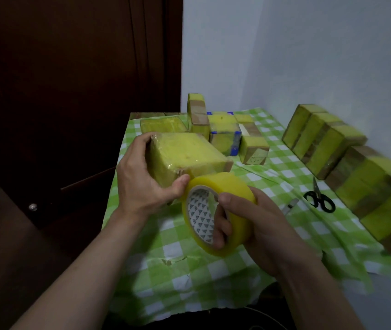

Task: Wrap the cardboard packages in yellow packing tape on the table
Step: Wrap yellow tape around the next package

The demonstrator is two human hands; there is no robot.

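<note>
Over the near checked cloth (189,265), my left hand (142,182) grips the tape-covered package (185,153); my right hand (261,225) holds the yellow tape roll (225,184), fingers (220,225) curled through its triangle-printed core (200,210), partly hiding the print.

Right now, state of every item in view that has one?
left hand, gripping the held package
held package, mostly taped yellow, bare cardboard at its right end
tape roll, held on edge beside the package
right hand, gripping the tape roll, fingers through the core
scissors, lying on the tablecloth, blades together
row of packages at right, banded in yellow tape, cardboard showing between
tablecloth, torn near front
</note>
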